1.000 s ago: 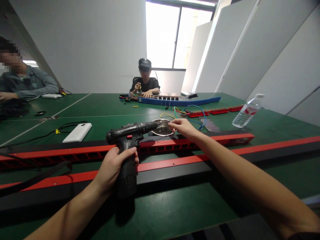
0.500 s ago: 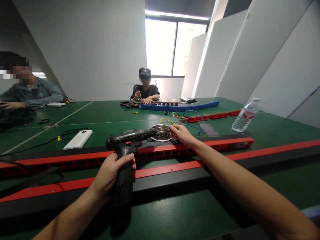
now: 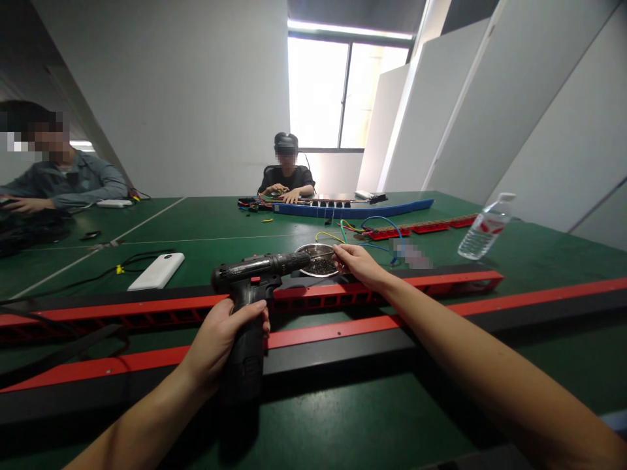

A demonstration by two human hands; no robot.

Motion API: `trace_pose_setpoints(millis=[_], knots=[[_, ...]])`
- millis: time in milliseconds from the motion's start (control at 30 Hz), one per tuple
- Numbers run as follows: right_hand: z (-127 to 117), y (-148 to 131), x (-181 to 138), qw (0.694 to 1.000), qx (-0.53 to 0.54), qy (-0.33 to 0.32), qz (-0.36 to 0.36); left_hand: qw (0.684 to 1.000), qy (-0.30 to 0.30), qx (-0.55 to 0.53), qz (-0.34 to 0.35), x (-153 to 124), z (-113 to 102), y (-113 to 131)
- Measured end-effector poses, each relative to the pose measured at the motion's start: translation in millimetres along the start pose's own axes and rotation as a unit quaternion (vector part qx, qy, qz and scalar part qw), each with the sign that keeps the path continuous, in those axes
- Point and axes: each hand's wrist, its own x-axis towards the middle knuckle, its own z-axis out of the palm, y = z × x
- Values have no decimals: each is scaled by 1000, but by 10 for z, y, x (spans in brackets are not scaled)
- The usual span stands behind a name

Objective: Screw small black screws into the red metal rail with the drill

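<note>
My left hand (image 3: 234, 331) is wrapped round the grip of a black cordless drill (image 3: 247, 274), which points right. A long thin bit (image 3: 321, 254) runs from its chuck to the fingertips of my right hand (image 3: 356, 262). The right thumb and fingers are pinched together at the bit's tip; whatever small thing is between them is hidden. Just below and behind the bit stands a round metal bowl (image 3: 300, 250) with many small dark screws (image 3: 321, 266). Two long red and black metal rails (image 3: 313, 334) lie crosswise beneath my forearms.
A white power bank (image 3: 157, 271) and black cables lie at left. At right stands a water bottle (image 3: 486, 227). Behind the bowl are coloured wires and red strips (image 3: 431, 227). Farther back lies a blue strip (image 3: 353, 211). Two people sit across the green table (image 3: 215, 222).
My view has shifted slightly, so everything sits a little farther right. Both hands and the drill keep their pose. The person opposite has lowered one hand.
</note>
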Motion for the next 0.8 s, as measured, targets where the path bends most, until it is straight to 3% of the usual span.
trace_pose_setpoints(millis=[433,800], knots=[[34,-107,-56,999,-39,3,-5,1000,-6,-5,3,-32,18,15],[20,-86,-56,1000,-8,4,10,1000,1,-13,-3,-25,31,30]])
